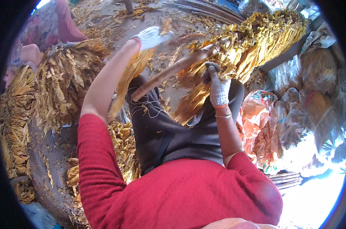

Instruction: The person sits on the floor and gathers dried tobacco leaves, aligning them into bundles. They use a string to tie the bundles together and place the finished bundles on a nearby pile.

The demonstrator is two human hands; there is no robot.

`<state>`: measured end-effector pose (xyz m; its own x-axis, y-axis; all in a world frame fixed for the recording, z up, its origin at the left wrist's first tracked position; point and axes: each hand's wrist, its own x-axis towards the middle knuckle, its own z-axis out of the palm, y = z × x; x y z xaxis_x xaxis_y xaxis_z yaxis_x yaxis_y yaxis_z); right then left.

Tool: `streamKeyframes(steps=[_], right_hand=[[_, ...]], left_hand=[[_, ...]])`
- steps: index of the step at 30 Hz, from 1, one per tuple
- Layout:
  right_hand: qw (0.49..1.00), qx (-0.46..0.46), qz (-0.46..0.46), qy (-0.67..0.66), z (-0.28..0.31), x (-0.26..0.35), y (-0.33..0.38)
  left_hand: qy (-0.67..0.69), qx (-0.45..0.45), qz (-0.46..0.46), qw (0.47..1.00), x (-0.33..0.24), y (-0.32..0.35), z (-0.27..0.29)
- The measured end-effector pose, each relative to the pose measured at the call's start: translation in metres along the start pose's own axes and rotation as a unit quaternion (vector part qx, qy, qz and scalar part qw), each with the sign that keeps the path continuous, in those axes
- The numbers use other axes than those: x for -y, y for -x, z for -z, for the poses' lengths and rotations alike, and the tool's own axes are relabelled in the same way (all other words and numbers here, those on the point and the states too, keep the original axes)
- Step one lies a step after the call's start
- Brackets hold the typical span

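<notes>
My left hand (152, 36), in a white knit glove, is raised and shut on a bunch of dried yellow-brown tobacco leaves (131, 74) that hang down over my lap. My right hand (218, 86), also gloved, grips leaves strung on a long brown wooden stick (169, 72). The stick runs from my left knee up to the right, where many strung golden leaves (257, 42) hang from it. Thin white string (146, 107) lies looped on my dark trousers.
Piles of dried leaves (62, 80) lie at my left, beside another seated person (31, 53) in patterned clothes. An orange plastic bag (259, 126) and clear plastic sacks (314, 87) stand at my right. Bare sticks (207, 9) lie at the far side.
</notes>
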<state>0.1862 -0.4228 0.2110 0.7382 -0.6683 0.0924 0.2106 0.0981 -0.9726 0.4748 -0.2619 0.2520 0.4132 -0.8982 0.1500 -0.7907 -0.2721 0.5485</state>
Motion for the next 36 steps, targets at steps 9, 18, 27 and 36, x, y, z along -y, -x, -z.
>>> streamKeyframes(steps=[9, 18, 27, 36], right_hand=[[0.997, 0.047, -0.027, -0.048, -0.003, 0.04, -0.039], [0.965, 0.096, 0.075, 0.232, -0.044, 0.062, -0.089], [0.923, 0.121, 0.185, 0.316, -0.051, -0.003, 0.027], [0.951, 0.17, 0.106, 0.234, -0.023, -0.039, 0.073]], left_hand=[[0.116, 0.129, 0.13, 0.976, -0.03, -0.056, -0.031], [0.275, 0.082, 0.005, 0.958, -0.037, -0.039, -0.04], [0.124, 0.103, -0.077, 0.984, -0.024, -0.039, -0.064], [-0.065, 0.137, -0.068, 0.986, -0.026, -0.039, -0.076]])
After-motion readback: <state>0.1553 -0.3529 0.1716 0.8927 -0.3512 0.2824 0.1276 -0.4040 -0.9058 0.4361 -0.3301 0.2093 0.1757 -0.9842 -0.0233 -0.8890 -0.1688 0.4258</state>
